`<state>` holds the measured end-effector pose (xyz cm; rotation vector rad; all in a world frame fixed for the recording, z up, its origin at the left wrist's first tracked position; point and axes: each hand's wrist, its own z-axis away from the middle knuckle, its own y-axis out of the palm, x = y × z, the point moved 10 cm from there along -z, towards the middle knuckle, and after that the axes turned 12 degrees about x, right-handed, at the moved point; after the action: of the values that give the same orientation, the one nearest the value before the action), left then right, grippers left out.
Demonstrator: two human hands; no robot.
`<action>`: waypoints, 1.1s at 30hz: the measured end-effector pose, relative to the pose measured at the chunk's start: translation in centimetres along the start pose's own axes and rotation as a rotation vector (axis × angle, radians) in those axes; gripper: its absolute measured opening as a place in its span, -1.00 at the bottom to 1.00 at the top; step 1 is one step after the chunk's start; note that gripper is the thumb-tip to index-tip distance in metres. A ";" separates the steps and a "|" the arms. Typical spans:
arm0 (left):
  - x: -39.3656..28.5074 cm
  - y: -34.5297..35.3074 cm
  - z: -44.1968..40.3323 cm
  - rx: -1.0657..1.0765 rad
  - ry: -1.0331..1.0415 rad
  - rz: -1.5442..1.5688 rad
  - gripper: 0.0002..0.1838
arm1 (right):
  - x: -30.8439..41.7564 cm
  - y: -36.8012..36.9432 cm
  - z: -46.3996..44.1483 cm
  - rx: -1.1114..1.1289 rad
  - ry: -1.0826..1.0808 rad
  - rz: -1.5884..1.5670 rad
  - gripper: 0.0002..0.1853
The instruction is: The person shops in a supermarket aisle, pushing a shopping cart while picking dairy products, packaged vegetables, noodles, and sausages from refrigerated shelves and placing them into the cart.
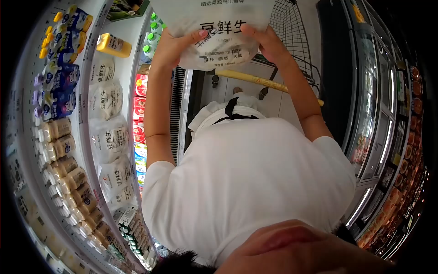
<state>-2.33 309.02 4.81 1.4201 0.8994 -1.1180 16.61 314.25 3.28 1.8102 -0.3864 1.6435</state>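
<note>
A translucent white plastic bag (223, 43) with black Chinese print is at the top of the head view. Pale contents show faintly through it, but I cannot tell what they are. My left hand (175, 45) grips its left side, with the thumb across the front. On its right side, my right hand (269, 43) holds on in the same way, thumb on the front. Most of the other fingers are hidden behind the bag. Similar printed bags (109, 139) lie in a row on the shelf to the left.
A shopping cart (289, 27) with a yellow handle (248, 77) stands ahead, partly behind the bag. On the left shelf (84, 91) are tan bottles (61, 147), dark blue packs (64, 75) and a yellow bottle (114, 45). Glass-fronted cabinets (372, 132) line the right.
</note>
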 end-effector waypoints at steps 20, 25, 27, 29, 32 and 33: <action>33.0 8.5 -36.5 0.267 -0.283 -0.947 -0.69 | -17.1 -45.7 5.7 -0.595 0.308 0.510 -0.76; 37.7 6.4 -37.0 0.213 -0.316 -1.119 -0.75 | -22.6 -47.0 3.8 -0.538 0.321 0.808 -0.76; 38.5 6.0 -37.2 0.205 -0.294 -1.130 -0.77 | -23.8 -47.4 3.4 -0.510 0.309 0.819 -0.74; 39.6 5.9 -37.3 0.183 -0.286 -1.159 -0.82 | -25.7 -48.3 3.9 -0.530 0.450 0.757 -0.72; 40.4 6.2 -36.3 0.149 -0.206 -1.210 -0.89 | -27.9 -48.1 4.9 -0.468 0.401 0.747 -0.62; 41.2 6.4 -35.8 0.193 -0.203 -1.233 -0.90 | -27.7 -47.4 5.2 -0.439 0.360 0.821 -0.67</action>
<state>20.75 341.32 -33.18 0.7697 1.6012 -2.2389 45.08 340.42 -36.04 1.0317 -1.3266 2.1341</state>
